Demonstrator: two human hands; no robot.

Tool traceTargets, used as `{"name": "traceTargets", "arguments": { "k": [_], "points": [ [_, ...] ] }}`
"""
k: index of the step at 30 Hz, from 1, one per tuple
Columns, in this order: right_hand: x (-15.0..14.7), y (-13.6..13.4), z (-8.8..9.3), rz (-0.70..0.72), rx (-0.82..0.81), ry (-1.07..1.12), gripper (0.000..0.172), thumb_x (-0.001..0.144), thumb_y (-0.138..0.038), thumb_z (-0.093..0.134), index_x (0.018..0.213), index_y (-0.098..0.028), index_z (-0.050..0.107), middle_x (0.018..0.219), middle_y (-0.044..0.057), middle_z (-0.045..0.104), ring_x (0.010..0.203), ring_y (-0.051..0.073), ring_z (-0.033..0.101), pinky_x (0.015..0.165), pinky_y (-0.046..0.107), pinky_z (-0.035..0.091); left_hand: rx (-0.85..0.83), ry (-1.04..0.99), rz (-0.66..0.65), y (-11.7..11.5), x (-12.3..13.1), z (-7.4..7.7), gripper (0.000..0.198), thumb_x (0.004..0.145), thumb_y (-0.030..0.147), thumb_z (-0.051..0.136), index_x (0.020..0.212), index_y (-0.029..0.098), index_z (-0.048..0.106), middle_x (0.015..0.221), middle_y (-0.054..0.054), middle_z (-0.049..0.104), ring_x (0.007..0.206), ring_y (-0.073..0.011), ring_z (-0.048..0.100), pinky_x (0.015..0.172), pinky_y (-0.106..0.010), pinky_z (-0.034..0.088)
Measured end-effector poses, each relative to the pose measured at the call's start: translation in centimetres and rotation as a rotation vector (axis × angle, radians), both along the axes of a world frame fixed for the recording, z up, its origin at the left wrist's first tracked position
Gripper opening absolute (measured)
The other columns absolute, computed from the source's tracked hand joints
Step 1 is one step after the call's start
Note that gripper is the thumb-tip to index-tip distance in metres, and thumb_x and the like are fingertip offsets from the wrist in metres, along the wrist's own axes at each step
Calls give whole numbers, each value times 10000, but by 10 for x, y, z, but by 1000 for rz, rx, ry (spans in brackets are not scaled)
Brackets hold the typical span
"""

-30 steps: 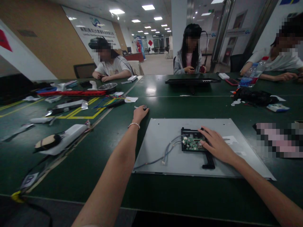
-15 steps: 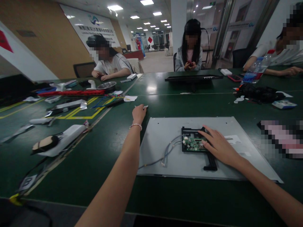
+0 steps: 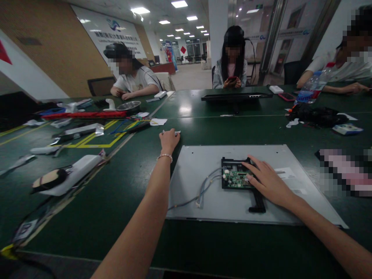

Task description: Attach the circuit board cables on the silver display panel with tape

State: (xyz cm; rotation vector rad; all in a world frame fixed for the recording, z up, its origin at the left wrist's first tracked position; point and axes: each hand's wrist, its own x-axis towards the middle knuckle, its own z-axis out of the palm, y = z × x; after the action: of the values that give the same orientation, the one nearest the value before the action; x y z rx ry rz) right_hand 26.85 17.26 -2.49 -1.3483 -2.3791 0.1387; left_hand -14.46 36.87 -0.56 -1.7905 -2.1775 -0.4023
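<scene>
My left hand (image 3: 169,140) is stretched forward over the green table, past the far left corner of a grey metal panel (image 3: 188,182). Its fingers are closed around a small pale object (image 3: 176,133) whose kind I cannot make out. On the panel lies a black plastic bracket (image 3: 257,201) carrying a green circuit board (image 3: 236,179), with grey cables (image 3: 205,186) trailing off to the left. My right hand (image 3: 269,182) rests over the right side of the bracket, fingers spread and touching it, with the thumb at the board's edge. That hand covers part of both.
To the left lie a computer mouse (image 3: 50,180), a white strip-like item (image 3: 78,172), wires and a red bar (image 3: 84,115). A flat black monitor (image 3: 236,97) stands ahead. Plastic bottles (image 3: 312,87) and a black bag (image 3: 312,116) are at right. Three people sit around the table.
The view has shifted slightly. My left hand has turned a little around the small pale object. My right hand stays on the bracket, and the panel has not visibly moved.
</scene>
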Motion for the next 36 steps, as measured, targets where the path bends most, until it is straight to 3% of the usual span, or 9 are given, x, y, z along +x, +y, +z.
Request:
{"name": "traceTargets", "arguments": {
  "k": [5, 9, 13, 19, 25, 36],
  "points": [
    [1, 0, -1, 5, -3, -6, 506, 981, -464, 340, 1416, -241, 468, 1527, 126, 375, 1355, 326, 415, 1098, 575, 348, 102, -16, -75, -1, 1, -3, 452, 885, 432, 512, 1241, 164, 588, 1283, -185, 583, 1300, -357, 407, 1095, -624, 184],
    [1, 0, 0, 5, -1, -11, 506, 981, -458, 344, 1429, -250, 454, 1541, 113, 357, 1367, 326, 399, 1103, 566, 345, 67, 2, -228, 4, -2, -4, 515, 909, 367, 487, 1401, 214, 482, 1424, -136, 487, 1378, -325, 339, 1103, -561, 248],
    [1, -1, 1, 2, -19, -21, 513, 985, -459, 332, 1430, -237, 453, 1548, 117, 344, 1375, 322, 388, 1116, 561, 328, -77, 34, -348, 13, -8, -5, 416, 945, 346, 418, 1305, 237, 597, 1436, -91, 492, 1344, -292, 418, 1067, -484, 349],
    [2, 0, -1, 4, -9, -3, 511, 975, -467, 350, 1442, -277, 432, 1551, 94, 343, 1374, 323, 391, 1107, 574, 335, -100, -37, -278, 15, -8, -8, 409, 934, 253, 381, 1230, 174, 652, 1254, -98, 648, 1162, -249, 586, 1011, -383, 421],
    [3, 1, -1, 8, -6, 19, 511, 966, -458, 371, 1446, -293, 434, 1543, 86, 358, 1351, 345, 417, 1088, 588, 357, -53, -65, -100, 9, -3, -2, 377, 916, 193, 382, 1149, 134, 672, 1121, -151, 692, 1057, -271, 626, 958, -369, 439],
    [2, 2, 4, 0, -39, -14, 529, 979, -484, 318, 1410, -220, 475, 1531, 136, 362, 1361, 333, 403, 1105, 576, 335, -23, -69, -92, 2, 0, 6, 348, 903, 189, 413, 1090, 144, 703, 1115, -125, 702, 1038, -255, 636, 951, -337, 433]
  ]
}}
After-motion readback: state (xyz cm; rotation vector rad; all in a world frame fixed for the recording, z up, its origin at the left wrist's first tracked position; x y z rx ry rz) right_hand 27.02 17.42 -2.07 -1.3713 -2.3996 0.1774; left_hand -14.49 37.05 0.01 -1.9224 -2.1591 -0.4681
